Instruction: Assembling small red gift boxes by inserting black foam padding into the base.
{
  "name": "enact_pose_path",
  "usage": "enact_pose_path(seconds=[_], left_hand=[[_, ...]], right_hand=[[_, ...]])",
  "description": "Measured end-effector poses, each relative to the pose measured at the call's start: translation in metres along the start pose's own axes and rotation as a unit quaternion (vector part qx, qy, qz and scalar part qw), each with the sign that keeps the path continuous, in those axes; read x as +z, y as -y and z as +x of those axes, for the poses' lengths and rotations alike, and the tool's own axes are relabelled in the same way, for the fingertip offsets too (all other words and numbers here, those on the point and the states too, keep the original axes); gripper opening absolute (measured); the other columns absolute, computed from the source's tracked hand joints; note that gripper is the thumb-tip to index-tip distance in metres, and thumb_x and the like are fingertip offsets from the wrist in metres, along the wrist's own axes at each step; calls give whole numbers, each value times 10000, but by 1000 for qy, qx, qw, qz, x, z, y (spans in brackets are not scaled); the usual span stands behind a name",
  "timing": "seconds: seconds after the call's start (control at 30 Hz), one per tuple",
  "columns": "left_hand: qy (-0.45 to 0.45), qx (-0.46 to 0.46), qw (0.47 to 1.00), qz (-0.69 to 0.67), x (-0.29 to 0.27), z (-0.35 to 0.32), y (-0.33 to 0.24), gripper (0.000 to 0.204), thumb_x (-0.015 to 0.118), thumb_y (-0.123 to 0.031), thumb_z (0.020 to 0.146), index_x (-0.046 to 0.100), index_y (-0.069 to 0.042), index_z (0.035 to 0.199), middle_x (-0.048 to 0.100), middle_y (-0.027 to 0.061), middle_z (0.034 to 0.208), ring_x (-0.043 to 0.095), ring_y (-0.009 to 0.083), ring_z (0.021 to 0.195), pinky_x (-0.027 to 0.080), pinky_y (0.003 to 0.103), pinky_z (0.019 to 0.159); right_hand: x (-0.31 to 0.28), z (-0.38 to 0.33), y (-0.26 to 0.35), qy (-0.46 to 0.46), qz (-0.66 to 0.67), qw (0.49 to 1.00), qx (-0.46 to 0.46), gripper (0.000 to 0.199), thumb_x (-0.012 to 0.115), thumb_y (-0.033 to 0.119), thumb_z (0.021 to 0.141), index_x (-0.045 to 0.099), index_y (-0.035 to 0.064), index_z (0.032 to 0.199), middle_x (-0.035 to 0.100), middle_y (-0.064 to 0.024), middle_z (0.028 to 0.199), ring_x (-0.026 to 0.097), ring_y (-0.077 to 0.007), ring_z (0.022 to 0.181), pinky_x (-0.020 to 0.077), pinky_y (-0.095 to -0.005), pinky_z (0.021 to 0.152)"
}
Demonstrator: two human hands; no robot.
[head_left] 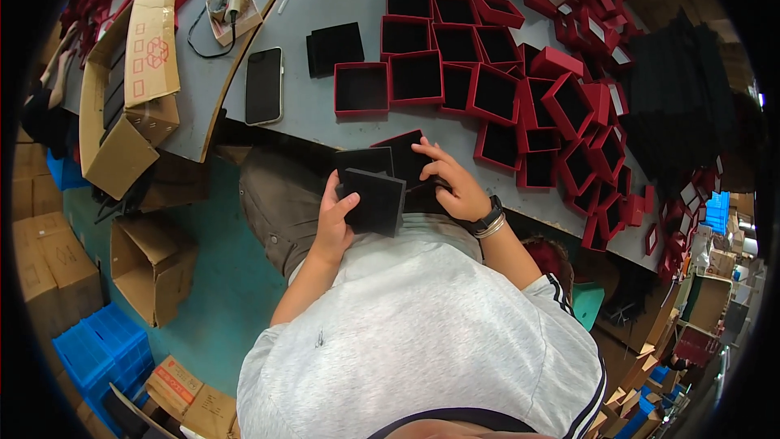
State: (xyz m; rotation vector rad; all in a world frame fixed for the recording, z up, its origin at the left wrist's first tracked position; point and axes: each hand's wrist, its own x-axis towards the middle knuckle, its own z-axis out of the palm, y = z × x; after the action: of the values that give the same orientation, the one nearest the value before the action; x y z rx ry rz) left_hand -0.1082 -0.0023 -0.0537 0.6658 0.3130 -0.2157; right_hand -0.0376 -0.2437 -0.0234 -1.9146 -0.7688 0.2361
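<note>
My left hand point(335, 218) holds a small stack of black foam squares point(372, 193) at the near edge of the grey table point(309, 118). My right hand point(452, 182) rests with bent fingers on a red box with a black inside point(404, 156), right beside the stack. A watch and a bracelet sit on my right wrist. Just beyond my hands stand several open red boxes with black lining point(416, 78) in rows.
A dark phone point(264, 85) lies on the table to the left, next to more black foam squares point(334, 47). Heaps of red boxes and lids point(585, 114) fill the right side. Open cardboard boxes point(150, 264) and blue crates point(101, 349) stand on the floor at left.
</note>
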Motion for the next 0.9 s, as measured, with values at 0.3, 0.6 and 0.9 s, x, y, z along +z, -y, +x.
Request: enact_pose_path(seconds=[0.3,0.6,0.9], left_hand=[[0,22,1000,17,-5,1,4,599,594,-82,812,355,-8,1357,539,147,1233,568,249,1126,467,366,982],[1,51,999,7,-24,-4,-4,519,564,-194,836,422,-21,1305,581,162,1179,609,272,1069,515,407,916],[50,-17,999,8,-24,2,6,558,586,-130,802,409,4,1314,571,152,1197,586,250,1096,466,361,975]], right_hand=[[20,-3,2,-68,-326,942,-40,229,667,210,837,639,79,1023,577,-86,1224,463,-290,1248,350,-457,1073],[18,-8,0,-97,-341,933,-66,245,701,216,817,675,63,1006,625,-67,1045,555,-242,1068,404,-429,1011],[18,6,19,-4,-365,931,-9,640,742,366,750,530,86,1285,480,-117,1349,420,-259,1286,279,-453,1111]])
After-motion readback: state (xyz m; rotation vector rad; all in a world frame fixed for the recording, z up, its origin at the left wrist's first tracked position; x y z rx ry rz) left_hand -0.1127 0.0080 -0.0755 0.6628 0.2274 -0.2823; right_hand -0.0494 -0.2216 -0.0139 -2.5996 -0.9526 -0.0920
